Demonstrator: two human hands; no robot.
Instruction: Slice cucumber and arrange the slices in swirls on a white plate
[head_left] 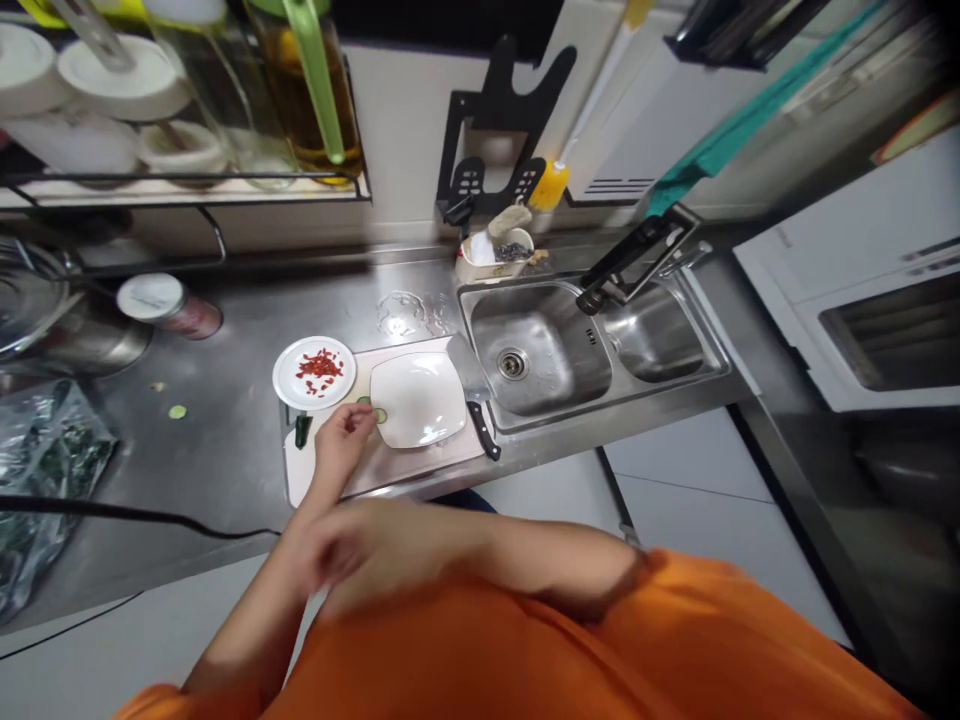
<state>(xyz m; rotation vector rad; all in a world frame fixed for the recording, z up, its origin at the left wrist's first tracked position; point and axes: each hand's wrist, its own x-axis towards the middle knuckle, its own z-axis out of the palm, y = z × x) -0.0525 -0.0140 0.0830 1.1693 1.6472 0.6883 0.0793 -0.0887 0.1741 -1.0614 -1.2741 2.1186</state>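
My left hand (346, 432) is over the cutting board (420, 462), its fingers pinched on a thin green-rimmed cucumber slice (380, 415) at the left edge of a white square plate (420, 395). Another slice (364, 400) shows just behind the fingertips. A dark green cucumber end piece (302, 431) lies on the board, left of this hand. My right hand (352, 555), blurred by motion, is near my left forearm in front of my body; its fingers look curled, but whether they hold anything is unclear. A cleaver (480, 405) with a black handle lies right of the plate.
A round white plate (289, 385) holds chopped red pieces. To the right is a double steel sink (540, 350) with a black faucet (622, 260). At left are a can (172, 305), a pot (90, 330) and a plastic bag of greens (52, 450). A black cord (150, 517) crosses there.
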